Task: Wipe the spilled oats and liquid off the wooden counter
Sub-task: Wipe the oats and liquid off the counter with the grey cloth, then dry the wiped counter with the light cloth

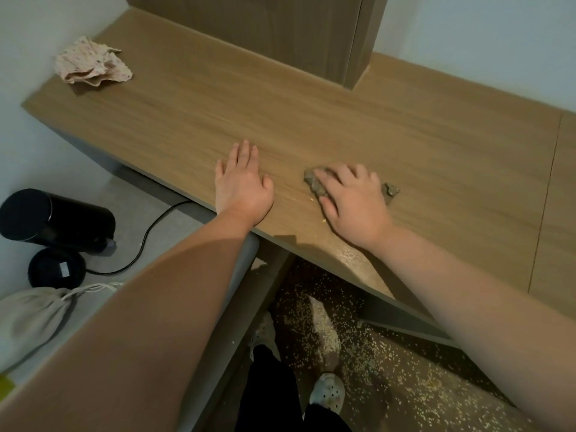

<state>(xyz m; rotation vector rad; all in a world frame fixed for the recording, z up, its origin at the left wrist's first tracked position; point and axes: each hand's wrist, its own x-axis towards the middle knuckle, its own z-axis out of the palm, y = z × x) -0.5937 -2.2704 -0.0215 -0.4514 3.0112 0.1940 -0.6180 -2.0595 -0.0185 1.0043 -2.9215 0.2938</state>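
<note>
The right hand, fingers spread, presses a crumpled grey-brown rag on the light wooden counter at frame centre. The left hand lies flat beside it. Only a few yellow oat crumbs and a wet sheen near the counter's lower edge seem to remain.

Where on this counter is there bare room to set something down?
Free: the wide counter stretch between the patterned cloth in the far left corner and the left hand; also the right end past the right hand, right of the cabinet. Crowded: the front edge, where both hands rest and the right presses the rag beside oat flecks.
</note>
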